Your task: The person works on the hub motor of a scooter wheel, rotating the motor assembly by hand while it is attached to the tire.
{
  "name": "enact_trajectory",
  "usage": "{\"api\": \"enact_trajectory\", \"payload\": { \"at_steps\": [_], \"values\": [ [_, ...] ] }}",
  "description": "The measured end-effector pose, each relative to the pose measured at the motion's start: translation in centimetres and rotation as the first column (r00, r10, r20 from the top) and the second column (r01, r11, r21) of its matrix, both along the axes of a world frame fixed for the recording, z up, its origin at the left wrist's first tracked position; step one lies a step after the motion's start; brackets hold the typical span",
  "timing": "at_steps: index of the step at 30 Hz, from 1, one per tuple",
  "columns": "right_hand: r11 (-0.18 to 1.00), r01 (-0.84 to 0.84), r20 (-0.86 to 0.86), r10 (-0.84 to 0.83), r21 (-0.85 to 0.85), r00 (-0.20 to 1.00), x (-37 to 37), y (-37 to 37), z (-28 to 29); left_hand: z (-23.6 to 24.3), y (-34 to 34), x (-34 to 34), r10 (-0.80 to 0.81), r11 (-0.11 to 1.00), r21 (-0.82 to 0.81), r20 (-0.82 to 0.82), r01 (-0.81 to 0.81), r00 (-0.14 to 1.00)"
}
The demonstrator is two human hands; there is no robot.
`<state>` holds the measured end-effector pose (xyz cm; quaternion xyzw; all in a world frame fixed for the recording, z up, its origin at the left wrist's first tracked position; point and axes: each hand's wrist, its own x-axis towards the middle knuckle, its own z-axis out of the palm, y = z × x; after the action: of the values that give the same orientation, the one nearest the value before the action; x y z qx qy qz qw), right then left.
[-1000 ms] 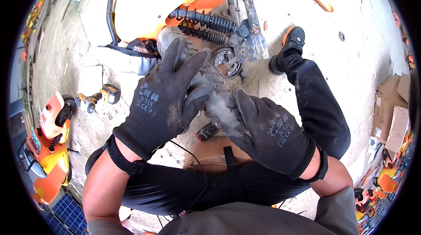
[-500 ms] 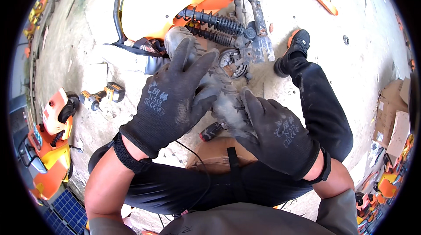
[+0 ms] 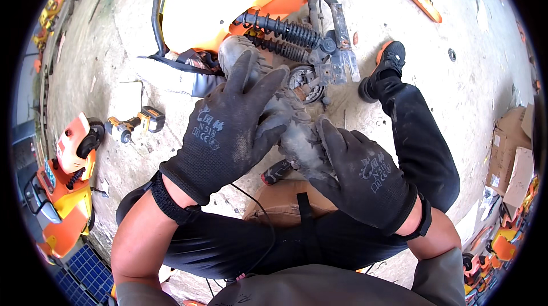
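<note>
A dusty grey tyre (image 3: 299, 135) lies between my hands, above my folded legs. My left hand (image 3: 231, 115), in a dark work glove, grips its left and upper part, thumb and fingers spread along the rubber. At the tyre's lower right end, my gloved right hand (image 3: 362, 166) presses with its thumb and fingers. The far side of the tyre and some fingertips are hidden. Just beyond it are a round metal hub (image 3: 308, 83) and a pair of black coil-spring shock absorbers (image 3: 288, 31), joined to a dirty metal fork bracket (image 3: 337, 43).
An orange-and-white vehicle body (image 3: 200, 6) lies beyond. A cordless power drill (image 3: 136, 123) rests on the concrete floor to the left, near an orange scooter-like vehicle (image 3: 71, 175). A red-and-black tool handle (image 3: 277, 173) lies below the tyre. Cardboard boxes (image 3: 508, 152) stand at right.
The whole view has shifted slightly right and down. Both hands stay on the tyre with almost the same grip.
</note>
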<state>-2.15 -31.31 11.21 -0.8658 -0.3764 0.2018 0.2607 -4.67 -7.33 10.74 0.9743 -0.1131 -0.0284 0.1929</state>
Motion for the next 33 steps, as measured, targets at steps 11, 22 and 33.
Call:
{"api": "enact_trajectory", "payload": {
  "at_steps": [11, 22, 33],
  "values": [
    [0.999, -0.020, 0.007, 0.021, -0.032, 1.000, 0.06, -0.05, -0.04, 0.25, -0.12, 0.14, 0.011, 1.000, -0.020, -0.016, -0.011, 1.000],
    [0.999, -0.021, 0.008, 0.022, -0.030, 1.000, 0.07, -0.08, 0.01, 0.13, -0.05, 0.05, 0.011, 1.000, -0.004, -0.008, -0.011, 1.000],
    [1.000, -0.013, -0.006, 0.013, -0.013, 1.000, 0.09, -0.17, -0.07, 0.22, -0.14, 0.10, 0.011, 1.000, -0.012, -0.025, -0.011, 1.000]
  ]
}}
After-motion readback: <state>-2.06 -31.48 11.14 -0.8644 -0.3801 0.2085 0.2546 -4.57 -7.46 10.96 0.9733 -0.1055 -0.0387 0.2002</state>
